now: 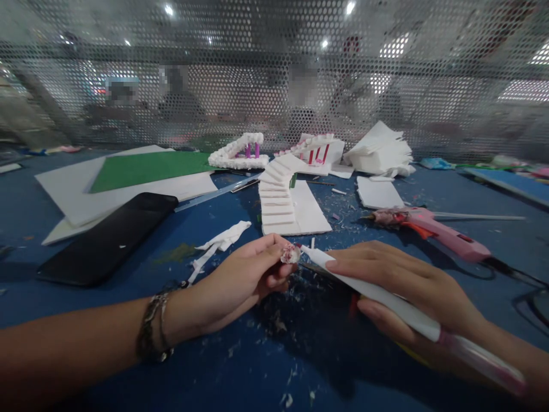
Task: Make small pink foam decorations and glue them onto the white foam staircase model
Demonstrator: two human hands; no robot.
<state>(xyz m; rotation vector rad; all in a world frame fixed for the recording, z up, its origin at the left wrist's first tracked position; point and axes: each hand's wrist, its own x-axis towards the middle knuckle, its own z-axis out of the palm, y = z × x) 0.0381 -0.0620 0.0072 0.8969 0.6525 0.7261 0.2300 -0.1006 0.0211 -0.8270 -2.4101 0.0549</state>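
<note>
Between thumb and fingers of my left hand (257, 266) is a small white round piece (290, 253) with dark pink marks on it. My right hand (412, 280) grips a white marker pen (381, 294) with a pinkish clear rear end. Its dark red tip points at the white piece, close to or touching it; I cannot tell which. Beyond my hands stands a white curved stair model (278, 194) on a white base. Torn white strips (223, 239) lie beside my left hand.
A black phone (111, 237), green sheet (154, 170) and white sheets (128, 200) lie left. Right are a pink glue gun (450, 234) with its cord, and a white card stack (380, 150). White models (240, 151) stand before a perforated metal screen (266, 74). Scraps litter the blue table.
</note>
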